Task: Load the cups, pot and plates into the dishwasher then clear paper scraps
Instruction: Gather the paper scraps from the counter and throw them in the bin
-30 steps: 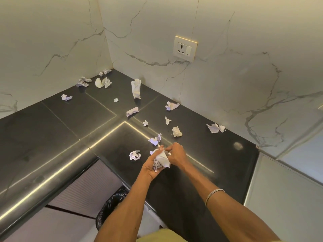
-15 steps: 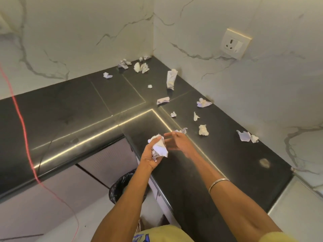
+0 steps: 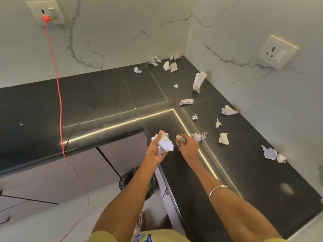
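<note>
White paper scraps [image 3: 164, 143] fill the left hand [image 3: 156, 151], while the right hand [image 3: 187, 144] pinches one scrap, the next scrap [image 3: 199, 136] just beyond its knuckles.

Yellow printed shirt [image 3: 139, 237], bare forearms, silver bangle [image 3: 217, 189] on right wrist

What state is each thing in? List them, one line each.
left hand: grips a wad of crumpled scraps.
right hand: pinches a small scrap.
loose scraps: still scattered on the counter.
bin: open, black liner in.
red cord: plugged into the left socket.
right socket: nothing plugged in.
</note>
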Demonstrator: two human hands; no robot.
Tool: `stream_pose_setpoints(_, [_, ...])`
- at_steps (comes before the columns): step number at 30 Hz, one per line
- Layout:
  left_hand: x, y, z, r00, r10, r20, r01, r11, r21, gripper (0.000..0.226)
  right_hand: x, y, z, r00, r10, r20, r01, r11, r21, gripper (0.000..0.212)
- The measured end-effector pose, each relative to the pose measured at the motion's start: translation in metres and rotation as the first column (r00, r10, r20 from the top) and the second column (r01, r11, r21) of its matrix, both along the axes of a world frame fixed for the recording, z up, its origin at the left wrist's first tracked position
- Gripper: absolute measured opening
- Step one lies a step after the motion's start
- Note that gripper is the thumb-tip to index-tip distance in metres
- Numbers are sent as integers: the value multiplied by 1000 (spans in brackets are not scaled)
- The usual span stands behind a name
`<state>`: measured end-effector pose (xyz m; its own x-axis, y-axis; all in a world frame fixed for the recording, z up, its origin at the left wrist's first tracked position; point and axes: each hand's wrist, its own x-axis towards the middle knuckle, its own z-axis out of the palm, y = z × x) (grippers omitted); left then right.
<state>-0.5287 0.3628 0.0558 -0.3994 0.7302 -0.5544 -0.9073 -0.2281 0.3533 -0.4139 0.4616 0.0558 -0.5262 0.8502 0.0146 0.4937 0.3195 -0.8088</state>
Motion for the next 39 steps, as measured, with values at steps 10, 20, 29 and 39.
stream_pose_setpoints(10, [30, 11, -7, 976, -216, 16, 213, 972, 102, 42, -1, 13, 35, 989, 136, 57, -137, 990, 23, 30])
stream_pose_setpoints(20, [42, 23, -14, 956, -292, -35, 294, 954, 64, 55, 32, 22, 19, 994, 87, 62, -91, 993, 73, 29])
stream_pose_setpoints(29, [40, 44, -11, 965, -259, -32, 258, 965, -45, 58, 41, 34, 5, 973, 127, 195, -124, 992, -27, 55])
stream_pose_setpoints(39, [19, 59, -10, 968, -250, -8, 249, 967, -51, 32, 40, 47, 10, 976, -187, 108, 168, 973, 160, 53])
